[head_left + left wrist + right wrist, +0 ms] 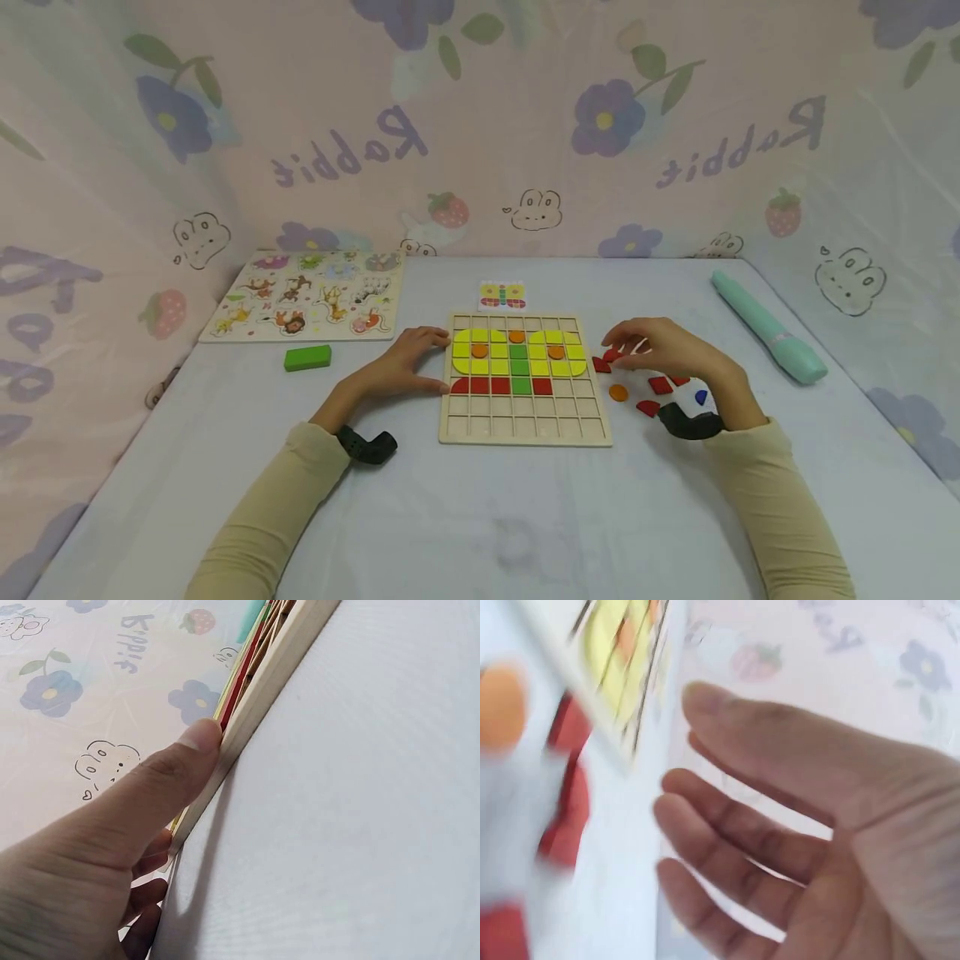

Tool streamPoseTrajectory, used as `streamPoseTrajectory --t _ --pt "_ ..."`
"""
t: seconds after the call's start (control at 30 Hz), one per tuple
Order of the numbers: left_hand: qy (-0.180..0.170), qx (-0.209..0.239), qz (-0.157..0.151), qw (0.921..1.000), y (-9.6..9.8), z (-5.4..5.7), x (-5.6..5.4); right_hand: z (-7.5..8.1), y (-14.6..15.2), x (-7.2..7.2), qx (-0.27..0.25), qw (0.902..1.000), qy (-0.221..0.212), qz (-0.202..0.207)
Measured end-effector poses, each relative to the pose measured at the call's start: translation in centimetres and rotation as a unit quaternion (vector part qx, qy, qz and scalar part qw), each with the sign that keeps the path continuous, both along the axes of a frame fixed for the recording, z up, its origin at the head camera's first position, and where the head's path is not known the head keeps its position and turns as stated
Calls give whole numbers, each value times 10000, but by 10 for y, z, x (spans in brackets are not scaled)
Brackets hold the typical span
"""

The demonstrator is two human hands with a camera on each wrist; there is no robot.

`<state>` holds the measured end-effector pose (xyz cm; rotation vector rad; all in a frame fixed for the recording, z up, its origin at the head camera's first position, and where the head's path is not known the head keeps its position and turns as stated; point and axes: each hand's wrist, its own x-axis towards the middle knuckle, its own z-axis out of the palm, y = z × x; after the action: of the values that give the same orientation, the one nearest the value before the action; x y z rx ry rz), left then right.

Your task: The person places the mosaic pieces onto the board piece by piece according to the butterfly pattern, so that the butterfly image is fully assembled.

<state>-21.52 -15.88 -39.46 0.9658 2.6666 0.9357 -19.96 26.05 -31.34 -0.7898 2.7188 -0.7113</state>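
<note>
A square wooden grid board point(491, 427) lies on the table with yellow, orange, green and red pieces set in its upper rows. My left hand point(401, 367) rests against its left edge, the thumb extended beside a red piece, as the left wrist view also shows. Over the red pieces point(602, 365) at the board's right side hovers my right hand point(667, 346). In the right wrist view its fingers point(727, 862) are loosely bent and the thumb stands apart, with nothing between them. An orange disc point(618, 392) lies just below that hand.
Several red pieces point(660, 385) and a blue piece point(701, 397) lie near the right wrist. A butterfly pattern card point(502, 296) sits behind the board. At left are an animal puzzle point(315, 292) and a green block point(307, 358); a mint-green roll point(768, 325) lies at right.
</note>
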Motion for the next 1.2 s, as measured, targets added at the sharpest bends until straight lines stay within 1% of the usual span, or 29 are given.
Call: streamPoseTrajectory --t 0.07,0.17,0.3,0.37,0.5,0.63,0.77,0.87,1.07,1.2 --pt "-4 17 -10 10000 1 0 0 0 15 3 66 9997 49 -210" --pt "-23 47 -3 10000 1 0 0 -6 36 10 165 9990 7 -427" --pt "8 1 7 10000 0 -2 -1 -18 55 17 120 9991 -106 -399" --pt "8 1 15 10000 0 -3 -1 -24 60 19 78 9993 -79 -343" --pt "-6 17 33 10000 0 -3 0 -35 65 22 125 9992 173 -326" --pt "92 14 -27 10000 1 -1 0 -39 65 22 176 9984 336 -409" --pt "157 -51 -63 9998 1 -1 -1 -35 59 22 226 9977 462 -431" --pt "126 -73 -50 9999 1 -1 -1 -29 46 22 153 9974 611 -353" --pt "76 -79 -24 9999 2 -1 -1 -18 4 22 -175 9975 684 -35" --pt "30 -66 -11 10000 2 -1 0 -18 -24 19 -201 9981 552 187"
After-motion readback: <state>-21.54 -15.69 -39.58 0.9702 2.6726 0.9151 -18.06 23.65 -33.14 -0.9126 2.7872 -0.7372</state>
